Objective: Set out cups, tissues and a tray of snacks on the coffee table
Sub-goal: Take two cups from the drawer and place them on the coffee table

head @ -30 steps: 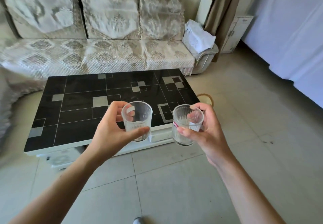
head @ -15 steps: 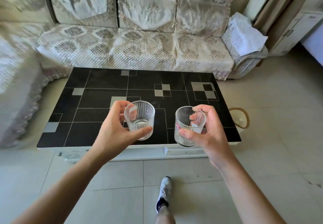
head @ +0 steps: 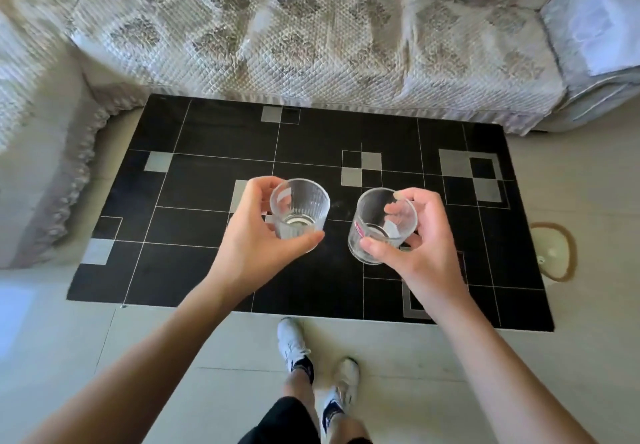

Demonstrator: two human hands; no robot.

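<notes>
I stand at the near edge of a black coffee table (head: pixel 194 270) with grey squares and thin white lines. My left hand (head: pixel 256 235) grips a clear ribbed glass cup (head: pixel 300 208) by its side, held upright above the table's middle. My right hand (head: pixel 422 239) grips a second clear glass cup (head: pixel 372 235) with a small red label, tilted slightly left, above the table's right half. Both cups look empty and hang above the tabletop. No tissues or snack tray are in view.
A sofa (head: pixel 311 45) with a quilted patterned cover runs along the table's far side and wraps round the left. A folded white cloth (head: pixel 599 17) lies on its right arm. A round beige object (head: pixel 552 253) sits on the floor right of the table. My feet (head: pixel 294 343) stand on pale tiles.
I have walked up to the table and now look almost straight down on it. Both hands have carried the cups from in front of the table to over its top.
</notes>
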